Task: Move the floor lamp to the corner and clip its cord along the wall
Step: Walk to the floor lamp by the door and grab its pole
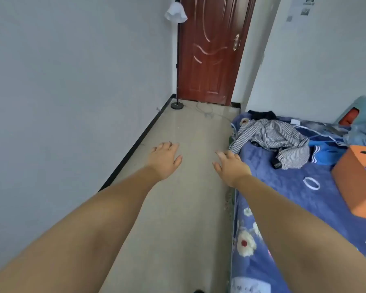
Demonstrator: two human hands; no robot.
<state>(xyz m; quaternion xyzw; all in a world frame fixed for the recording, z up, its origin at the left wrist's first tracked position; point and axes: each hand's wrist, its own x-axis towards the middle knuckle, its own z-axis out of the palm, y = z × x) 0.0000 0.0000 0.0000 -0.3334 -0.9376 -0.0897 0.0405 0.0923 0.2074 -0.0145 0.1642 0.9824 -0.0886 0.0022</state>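
- While both arms are stretched forward, the left hand (164, 158) and right hand (230, 163) are held empty, fingers loosely spread.
- The floor lamp (176, 60) is seen upright in the far corner beside the door (211, 49).
- Its cord (205, 112) is left loose on the floor (178, 208).

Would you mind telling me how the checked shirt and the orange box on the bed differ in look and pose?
The checked shirt is soft cloth, lying crumpled and spread flat near the bed's far end; the orange box is rigid, stands with straight sides and sits nearer, at the right edge. The shirt is black-and-white patterned; the box is plain orange with a slot handle. Both rest on the blue floral bedcover, untouched by either hand.
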